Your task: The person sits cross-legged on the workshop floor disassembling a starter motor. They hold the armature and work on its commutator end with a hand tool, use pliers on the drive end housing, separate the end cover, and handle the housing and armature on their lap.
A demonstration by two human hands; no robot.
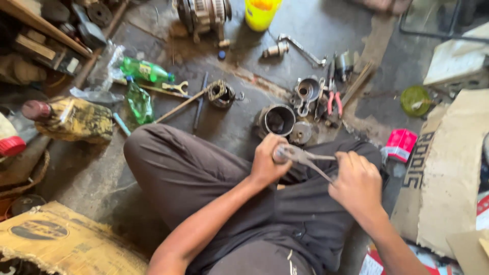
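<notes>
Steel pliers (305,158) bridge both hands above the lap — left hand (266,162) fingers wrapped around a small part at the jaws, right hand (358,184) fingers closed on handles slanting down-right.

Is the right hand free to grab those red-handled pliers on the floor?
Probably not at once: the right hand grips plier handles, though nothing blocks the red-handled pliers.

red-white packet (400,144) right | brown cardboard box (56,244) bottom-left | green labelled bottle (146,70) top-left
</notes>
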